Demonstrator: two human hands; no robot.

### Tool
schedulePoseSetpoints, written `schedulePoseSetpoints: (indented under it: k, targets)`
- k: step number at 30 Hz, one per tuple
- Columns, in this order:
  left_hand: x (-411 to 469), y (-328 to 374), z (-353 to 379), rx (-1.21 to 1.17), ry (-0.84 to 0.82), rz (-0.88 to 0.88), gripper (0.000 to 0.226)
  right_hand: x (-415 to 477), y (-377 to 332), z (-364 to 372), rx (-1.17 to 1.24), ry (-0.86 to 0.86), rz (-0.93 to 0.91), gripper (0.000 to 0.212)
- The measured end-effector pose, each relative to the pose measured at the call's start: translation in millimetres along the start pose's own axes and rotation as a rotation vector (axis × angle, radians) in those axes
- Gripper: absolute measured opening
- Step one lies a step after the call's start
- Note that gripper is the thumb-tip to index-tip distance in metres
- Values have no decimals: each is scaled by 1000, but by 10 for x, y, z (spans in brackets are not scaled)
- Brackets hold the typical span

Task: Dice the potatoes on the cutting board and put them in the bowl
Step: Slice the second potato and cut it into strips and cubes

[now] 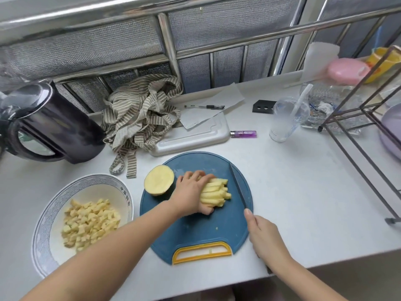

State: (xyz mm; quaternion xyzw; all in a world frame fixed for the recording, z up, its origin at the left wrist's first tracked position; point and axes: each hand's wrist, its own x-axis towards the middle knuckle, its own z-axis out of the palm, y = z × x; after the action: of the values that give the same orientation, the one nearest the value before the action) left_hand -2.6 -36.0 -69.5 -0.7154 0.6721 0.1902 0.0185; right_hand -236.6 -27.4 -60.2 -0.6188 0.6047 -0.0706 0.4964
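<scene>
One bundle of potato sticks (217,193) lay across the middle of the blue cutting board (195,231). Their ends were lined up toward the right, likely so that crosswise cuts would turn them into cubes. The left hand (191,194) clamped the bundle from above, fingers curled over its far side and thumb tucked at the near side. That hold kept the sticks from sliding apart and the fingertips back from the cut ends.

Just right of those ends was the knife (238,185), its blade running from far to near over the board. The right hand (264,237) was wrapped round the handle with the forefinger stretched along the spine, a hold that steadies the blade.

One half potato (159,180) sat cut face up at the board's left edge, beside the left hand, apparently waiting its turn. The bowl (41,231) stood on the counter just left of the board, handy for transfers, with diced pieces (89,224) heaped inside. By that showing, the job looked partly done.
</scene>
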Motion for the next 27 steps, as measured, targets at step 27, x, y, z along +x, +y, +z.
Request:
schedulePoseSetpoints:
  k: [27]
  targets:
    - [-188,182,425,-629,335,-93,123,251,-191,112,-139,-24,-89,55]
